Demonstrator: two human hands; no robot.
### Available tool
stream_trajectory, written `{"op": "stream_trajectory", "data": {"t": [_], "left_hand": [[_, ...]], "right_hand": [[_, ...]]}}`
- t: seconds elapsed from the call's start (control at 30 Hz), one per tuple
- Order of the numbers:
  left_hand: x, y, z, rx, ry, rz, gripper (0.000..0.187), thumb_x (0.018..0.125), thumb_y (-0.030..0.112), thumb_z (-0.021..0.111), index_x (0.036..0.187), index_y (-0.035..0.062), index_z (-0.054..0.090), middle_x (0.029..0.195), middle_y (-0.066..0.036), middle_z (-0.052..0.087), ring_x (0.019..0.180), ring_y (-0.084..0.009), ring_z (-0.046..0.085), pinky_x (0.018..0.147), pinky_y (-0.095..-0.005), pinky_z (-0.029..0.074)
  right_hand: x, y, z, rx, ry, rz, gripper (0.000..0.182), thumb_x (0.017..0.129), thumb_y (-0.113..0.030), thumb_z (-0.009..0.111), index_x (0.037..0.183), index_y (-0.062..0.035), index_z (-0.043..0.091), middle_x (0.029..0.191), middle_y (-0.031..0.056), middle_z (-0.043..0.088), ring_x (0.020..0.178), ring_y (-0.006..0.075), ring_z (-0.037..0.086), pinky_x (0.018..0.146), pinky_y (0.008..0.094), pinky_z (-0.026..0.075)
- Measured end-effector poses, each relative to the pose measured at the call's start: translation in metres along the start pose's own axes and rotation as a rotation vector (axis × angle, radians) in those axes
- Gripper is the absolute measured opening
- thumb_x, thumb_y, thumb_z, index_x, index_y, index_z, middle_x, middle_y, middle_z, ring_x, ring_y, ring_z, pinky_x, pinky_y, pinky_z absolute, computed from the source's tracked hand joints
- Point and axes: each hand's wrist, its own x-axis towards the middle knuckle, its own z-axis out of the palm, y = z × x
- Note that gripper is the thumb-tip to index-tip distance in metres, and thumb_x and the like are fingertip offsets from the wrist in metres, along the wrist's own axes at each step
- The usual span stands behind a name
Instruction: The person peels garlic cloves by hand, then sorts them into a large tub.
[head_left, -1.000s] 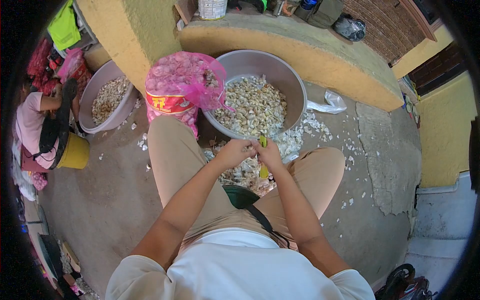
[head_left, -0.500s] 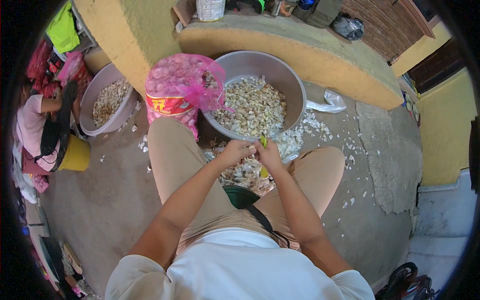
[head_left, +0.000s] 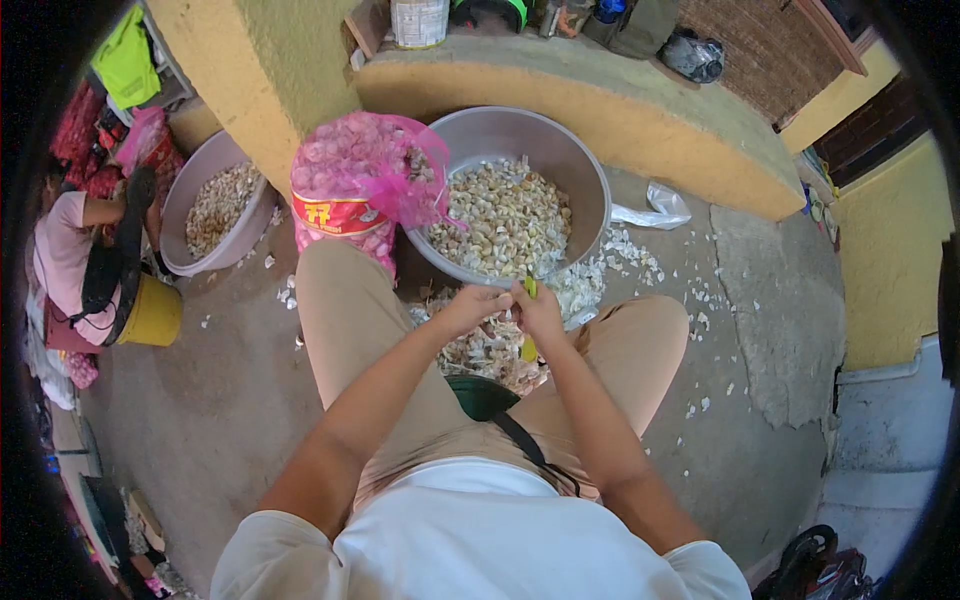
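Observation:
Both my hands meet between my knees, just in front of the near rim of a large grey basin (head_left: 588, 170) full of garlic cloves (head_left: 505, 215). My right hand (head_left: 543, 315) is closed around a slim yellow-green tool (head_left: 529, 347). Its bright ends show above and below the fist, but its working edge is hidden. My left hand (head_left: 475, 308) pinches something small and pale against the right fingertips, too small to make out. Beneath the hands lies a heap of papery garlic skins (head_left: 490, 355). Beside the basin stands a pink mesh sack (head_left: 345, 160) of garlic bulbs.
Loose white skins (head_left: 580, 290) litter the floor right of the basin. A clear plastic bag (head_left: 660, 207) lies there too. A raised yellow ledge (head_left: 640, 120) runs behind. On the left, another person (head_left: 75, 240) sits near a second basin (head_left: 250, 215) of garlic.
My hands stay together in almost the same place, with slight finger movement. The view has shifted a little; the sack and basin have not been moved.

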Motion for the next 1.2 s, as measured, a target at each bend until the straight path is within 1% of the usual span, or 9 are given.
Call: {"op": "stream_trajectory", "data": {"t": [0.1, 0.2, 0.3, 0.4, 0.63, 0.8, 0.97, 1.1, 1.2], "left_hand": [[-0.003, 0.000, -0.001, -0.148, 0.044, -0.050, 0.028, 0.082, 0.028, 0.049, 0.090, 0.0029, 0.057, 0.073, -0.002, 0.052, 0.059, -0.0114, 0.049, 0.045, -0.0244, 0.044], [-0.007, 0.010, -0.001, -0.295, 0.141, -0.192, 0.023, 0.082, 0.026, 0.048, 0.092, 0.0056, 0.056, 0.072, -0.001, 0.051, 0.055, -0.0098, 0.045, 0.042, -0.0226, 0.038], [-0.008, 0.016, -0.002, -0.388, 0.171, -0.307, 0.021, 0.082, 0.025, 0.048, 0.092, 0.0080, 0.056, 0.071, 0.001, 0.049, 0.051, -0.0081, 0.040, 0.039, -0.0200, 0.031], [-0.007, 0.016, -0.003, -0.472, 0.185, -0.335, 0.020, 0.082, 0.024, 0.049, 0.095, 0.0098, 0.054, 0.070, 0.002, 0.048, 0.049, -0.0074, 0.037, 0.039, -0.0182, 0.027], [-0.005, -0.007, 0.002, -0.835, 0.178, -0.360, 0.019, 0.081, 0.028, 0.053, 0.093, 0.0136, 0.050, 0.076, 0.002, 0.046, 0.055, -0.0081, 0.039, 0.039, -0.0160, 0.024], [-0.012, 0.012, 0.005, -0.542, 0.204, -0.353, 0.022, 0.079, 0.034, 0.054, 0.085, 0.0133, 0.055, 0.074, 0.003, 0.045, 0.056, -0.0087, 0.039, 0.041, -0.0156, 0.026], [-0.010, 0.018, -0.002, -0.218, 0.127, -0.290, 0.028, 0.079, 0.039, 0.053, 0.078, 0.0112, 0.057, 0.066, 0.003, 0.046, 0.055, -0.0070, 0.040, 0.040, -0.0178, 0.027], [-0.007, 0.015, -0.005, -0.157, 0.094, -0.242, 0.032, 0.079, 0.042, 0.051, 0.077, 0.0113, 0.056, 0.061, 0.002, 0.048, 0.051, -0.0051, 0.040, 0.038, -0.0170, 0.026], [-0.012, 0.025, -0.009, -0.141, 0.037, -0.300, 0.029, 0.080, 0.039, 0.051, 0.076, 0.0109, 0.056, 0.061, 0.003, 0.049, 0.051, -0.0044, 0.040, 0.038, -0.0177, 0.027]], "right_hand": [[0.001, 0.001, -0.002, -0.086, -0.024, -0.105, 0.019, 0.079, -0.021, 0.057, 0.080, -0.0040, 0.050, 0.060, 0.0025, 0.049, 0.045, 0.0089, 0.043, 0.039, 0.0222, 0.034], [-0.002, 0.004, 0.000, -0.408, 0.008, -0.359, 0.027, 0.071, -0.020, 0.066, 0.086, -0.0029, 0.052, 0.068, 0.0030, 0.052, 0.056, 0.0113, 0.048, 0.050, 0.0233, 0.040], [-0.002, -0.003, 0.000, -0.432, -0.033, -0.361, 0.036, 0.064, -0.017, 0.071, 0.092, -0.0027, 0.053, 0.073, 0.0039, 0.052, 0.066, 0.0140, 0.049, 0.061, 0.0258, 0.041], [-0.001, -0.005, 0.000, -0.520, -0.029, -0.457, 0.038, 0.063, -0.018, 0.070, 0.092, -0.0006, 0.052, 0.080, 0.0127, 0.055, 0.070, 0.0234, 0.055, 0.064, 0.0319, 0.043], [-0.003, -0.011, 0.001, -0.598, 0.045, -0.592, 0.039, 0.061, -0.015, 0.071, 0.094, -0.0015, 0.054, 0.088, 0.0138, 0.052, 0.080, 0.0273, 0.053, 0.069, 0.0330, 0.042], [0.000, -0.008, -0.001, -0.618, -0.022, -0.649, 0.037, 0.062, -0.015, 0.070, 0.094, -0.0017, 0.054, 0.088, 0.0141, 0.051, 0.082, 0.0281, 0.052, 0.072, 0.0331, 0.042], [-0.007, -0.019, -0.001, -0.533, -0.082, -0.522, 0.033, 0.066, -0.015, 0.066, 0.094, -0.0009, 0.055, 0.088, 0.0142, 0.053, 0.083, 0.0286, 0.051, 0.074, 0.0334, 0.040], [-0.007, -0.021, -0.001, -0.461, -0.148, -0.487, 0.031, 0.069, -0.013, 0.063, 0.097, -0.0009, 0.054, 0.086, 0.0143, 0.054, 0.084, 0.0292, 0.050, 0.077, 0.0347, 0.038], [-0.004, -0.016, -0.004, -0.515, -0.197, -0.673, 0.029, 0.073, -0.011, 0.060, 0.099, -0.0011, 0.052, 0.083, 0.0129, 0.053, 0.072, 0.0221, 0.052, 0.066, 0.0311, 0.042]]}}
